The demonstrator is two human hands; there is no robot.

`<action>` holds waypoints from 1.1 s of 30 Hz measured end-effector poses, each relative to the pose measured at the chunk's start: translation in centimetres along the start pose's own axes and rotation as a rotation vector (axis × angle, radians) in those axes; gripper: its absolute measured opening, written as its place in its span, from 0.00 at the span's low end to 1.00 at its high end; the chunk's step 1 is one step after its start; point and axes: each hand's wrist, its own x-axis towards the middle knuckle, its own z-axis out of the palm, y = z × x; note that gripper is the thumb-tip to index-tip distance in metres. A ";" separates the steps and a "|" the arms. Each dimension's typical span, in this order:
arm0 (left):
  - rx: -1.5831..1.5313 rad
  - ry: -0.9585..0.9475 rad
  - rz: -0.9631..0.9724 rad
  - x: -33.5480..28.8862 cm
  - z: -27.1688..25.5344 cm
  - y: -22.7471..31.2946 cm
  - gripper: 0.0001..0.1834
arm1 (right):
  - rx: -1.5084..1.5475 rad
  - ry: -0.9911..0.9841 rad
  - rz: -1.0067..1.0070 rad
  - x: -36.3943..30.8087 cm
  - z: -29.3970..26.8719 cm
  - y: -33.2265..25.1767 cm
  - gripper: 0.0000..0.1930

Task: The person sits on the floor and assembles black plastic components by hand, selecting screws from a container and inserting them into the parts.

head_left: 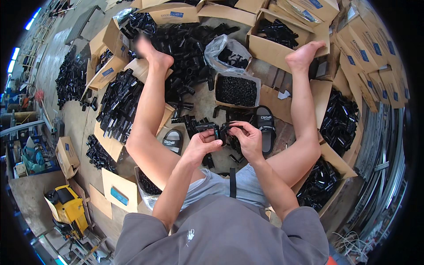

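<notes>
In front of my lap, my left hand (199,148) is closed round a glossy black tubular plastic part (206,127), its thumb pointing to the right. My right hand (247,139) pinches a smaller black piece (226,129) right beside the open end of that part. Whether the two pieces touch or are joined I cannot tell. Below and beyond my hands, more black tubular parts (192,124) lie loose on the floor. A pair of black slippers stands apart, the left slipper (172,141) by my left hand and the right slipper (265,128) by my right.
A carton of small black pieces (237,90) and a clear plastic bag (216,49) stand between my bare legs. Heaps of black parts (121,104) and open cartons (276,48) surround me. Stacked cartons (362,48) and metal bars (380,163) are at right, a yellow machine (70,205) at left.
</notes>
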 end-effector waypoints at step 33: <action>0.061 0.172 -0.097 2.9 -6.7 -2.7 0.23 | -1.297 -0.128 -0.027 21.5 -1.4 8.0 0.11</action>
